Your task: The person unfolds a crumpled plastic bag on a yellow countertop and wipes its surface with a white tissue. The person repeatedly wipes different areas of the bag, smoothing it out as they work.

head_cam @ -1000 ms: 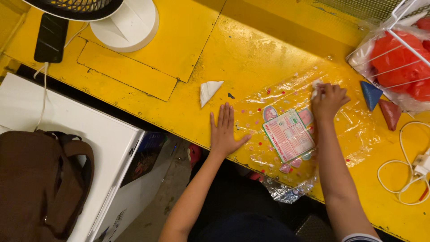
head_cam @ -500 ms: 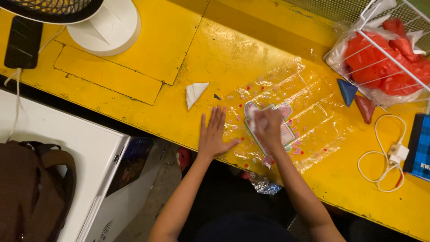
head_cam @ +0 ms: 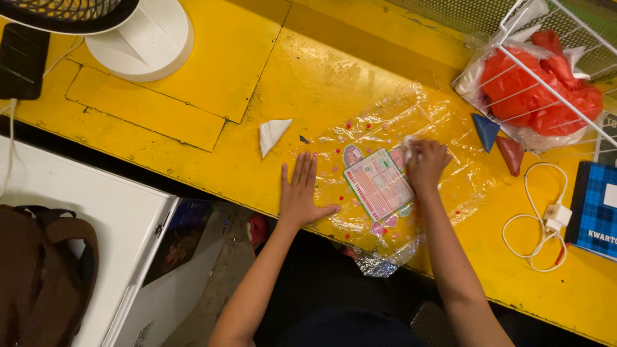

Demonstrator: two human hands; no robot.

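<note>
Two hands on a loose plastic sheet

Both hands work on a clear plastic sheet [head_cam: 411,141] spread over the yellow table [head_cam: 212,77]. The left hand [head_cam: 299,193] lies flat and unclenched, fingers spread, pressing the sheet's left edge down; it grasps nothing. The right hand [head_cam: 425,162] is curled at the upper right corner of a pink printed card [head_cam: 379,185], which lies under or in the plastic just beside the left hand. Something small and white shows at the right hand's fingertips; whether it is pinched there or only pressed down cannot be told.

Small red dots are scattered across the sheet. A crumpled end of the plastic hangs over the near table edge, so a pull by the right hand could probably drag the whole sheet, and the card with it, toward that edge if the left hand lifts. The dots look loose and may scatter or roll off with any tug.

A white paper scrap [head_cam: 272,133] lies apart to the left, a blue triangle [head_cam: 486,130] and a red piece [head_cam: 511,154] to the right, near a wire basket [head_cam: 559,71] and a white cable [head_cam: 540,225].
</note>
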